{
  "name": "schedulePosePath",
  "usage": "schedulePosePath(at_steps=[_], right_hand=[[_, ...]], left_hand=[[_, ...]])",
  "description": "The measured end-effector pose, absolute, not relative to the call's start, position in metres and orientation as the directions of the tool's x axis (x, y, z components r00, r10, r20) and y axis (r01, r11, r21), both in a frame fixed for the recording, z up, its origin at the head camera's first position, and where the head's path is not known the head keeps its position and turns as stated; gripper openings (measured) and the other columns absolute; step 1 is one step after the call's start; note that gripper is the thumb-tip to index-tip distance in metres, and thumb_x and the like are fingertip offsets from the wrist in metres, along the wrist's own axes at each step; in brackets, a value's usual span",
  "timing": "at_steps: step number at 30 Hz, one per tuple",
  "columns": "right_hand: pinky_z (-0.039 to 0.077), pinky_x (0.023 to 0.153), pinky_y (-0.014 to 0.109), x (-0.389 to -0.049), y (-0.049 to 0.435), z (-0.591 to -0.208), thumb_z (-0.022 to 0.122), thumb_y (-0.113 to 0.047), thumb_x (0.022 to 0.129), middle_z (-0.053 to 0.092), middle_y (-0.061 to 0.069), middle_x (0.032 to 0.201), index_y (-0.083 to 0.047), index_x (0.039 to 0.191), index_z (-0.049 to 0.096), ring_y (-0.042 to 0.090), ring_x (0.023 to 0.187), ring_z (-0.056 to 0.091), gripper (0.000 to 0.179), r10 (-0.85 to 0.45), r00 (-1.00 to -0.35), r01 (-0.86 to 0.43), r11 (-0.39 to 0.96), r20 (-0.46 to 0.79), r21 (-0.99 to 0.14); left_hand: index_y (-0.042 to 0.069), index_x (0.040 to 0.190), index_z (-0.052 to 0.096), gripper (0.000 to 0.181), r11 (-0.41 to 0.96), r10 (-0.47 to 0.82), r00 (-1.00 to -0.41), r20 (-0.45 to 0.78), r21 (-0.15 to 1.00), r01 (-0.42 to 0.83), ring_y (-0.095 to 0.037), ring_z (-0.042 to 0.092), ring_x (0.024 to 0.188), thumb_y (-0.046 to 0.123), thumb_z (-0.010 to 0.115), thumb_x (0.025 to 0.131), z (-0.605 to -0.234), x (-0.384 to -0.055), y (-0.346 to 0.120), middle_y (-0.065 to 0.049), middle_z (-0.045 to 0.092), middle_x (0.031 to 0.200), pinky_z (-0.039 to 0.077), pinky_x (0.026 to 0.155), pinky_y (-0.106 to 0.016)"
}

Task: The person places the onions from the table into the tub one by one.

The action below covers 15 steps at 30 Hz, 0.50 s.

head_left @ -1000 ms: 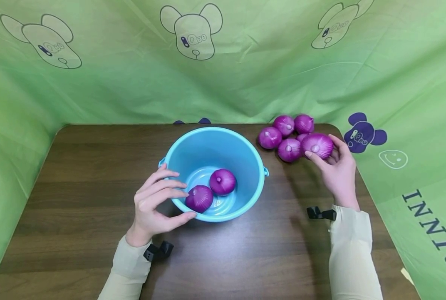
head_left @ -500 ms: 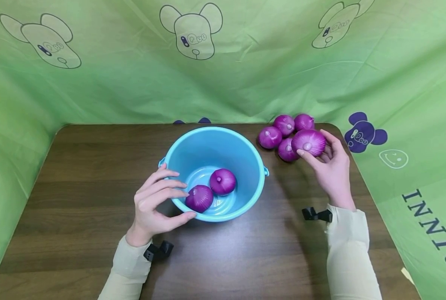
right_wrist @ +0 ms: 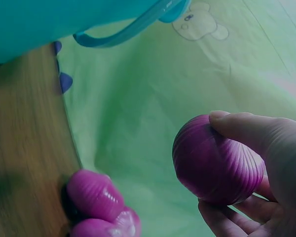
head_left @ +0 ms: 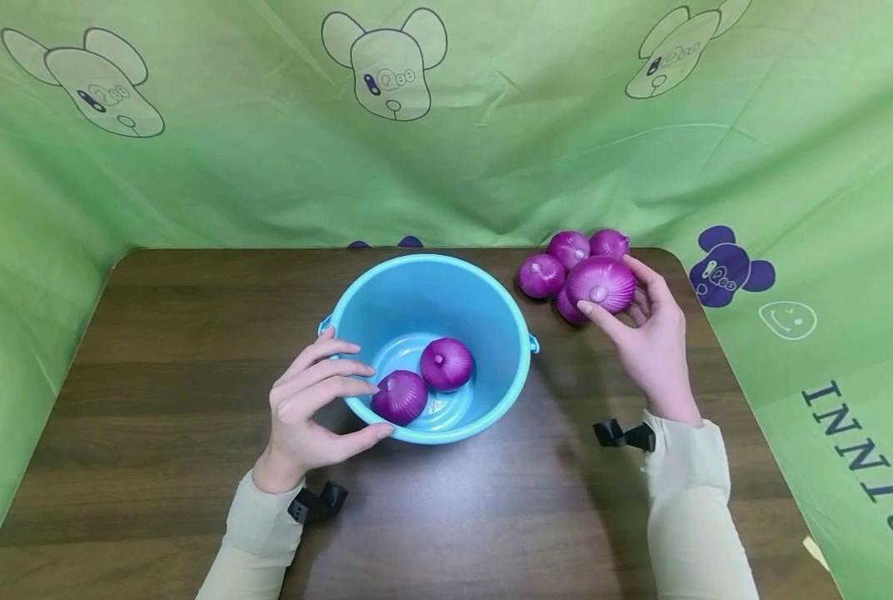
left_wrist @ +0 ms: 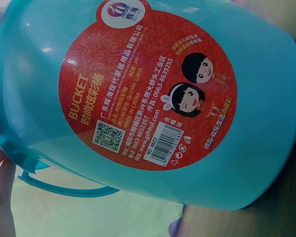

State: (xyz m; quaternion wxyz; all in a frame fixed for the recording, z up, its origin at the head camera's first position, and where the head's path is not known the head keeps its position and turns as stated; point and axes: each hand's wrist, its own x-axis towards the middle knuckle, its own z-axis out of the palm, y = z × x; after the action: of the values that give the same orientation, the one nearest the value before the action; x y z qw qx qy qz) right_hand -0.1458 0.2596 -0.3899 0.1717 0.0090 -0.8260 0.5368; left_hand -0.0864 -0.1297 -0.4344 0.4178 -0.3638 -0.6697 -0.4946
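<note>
My right hand (head_left: 652,342) pinches a purple onion (head_left: 601,284) between thumb and fingers. The onion overlaps the group on the table in the head view. In the right wrist view the held onion (right_wrist: 217,163) appears apart from the onions lower left. My left hand (head_left: 315,404) rests at the near-left rim of a blue bucket (head_left: 517,387), its fingers spread over the edge and its thumb along the front rim. Inside the bucket lie two purple onions, one nearer (head_left: 400,398) and one further right (head_left: 446,364). The left wrist view shows the bucket's red label (left_wrist: 148,94).
Several more purple onions (head_left: 541,276) cluster at the back right of the brown wooden table (head_left: 154,375). A printed green cloth (head_left: 491,167) hangs behind and at both sides. The bucket's handle (right_wrist: 133,29) hangs along its outside.
My right hand has moved left with the onion, which now covers more of the group behind it. The left hand and the bucket have stayed in place.
</note>
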Motion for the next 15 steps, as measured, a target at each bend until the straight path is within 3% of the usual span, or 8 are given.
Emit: schedulePosePath(at_steps=[15], right_hand=[[0.049,0.100,0.023,-0.1422,0.2484,-0.3820,0.085,0.000,0.081,0.051,0.005,0.144,-0.016,0.149,0.050,0.018,0.124,0.058,0.077,0.128,-0.943,-0.224,0.439,0.307,-0.870]], left_hand=[[0.004,0.083,0.077,0.041,0.248,0.083,-0.407,0.910,0.377,0.893,-0.035,0.066,0.093,0.043,0.087,0.079,-0.4327,-0.0856,-0.1299,-0.012,0.074,0.086,0.044,0.106,-0.057]])
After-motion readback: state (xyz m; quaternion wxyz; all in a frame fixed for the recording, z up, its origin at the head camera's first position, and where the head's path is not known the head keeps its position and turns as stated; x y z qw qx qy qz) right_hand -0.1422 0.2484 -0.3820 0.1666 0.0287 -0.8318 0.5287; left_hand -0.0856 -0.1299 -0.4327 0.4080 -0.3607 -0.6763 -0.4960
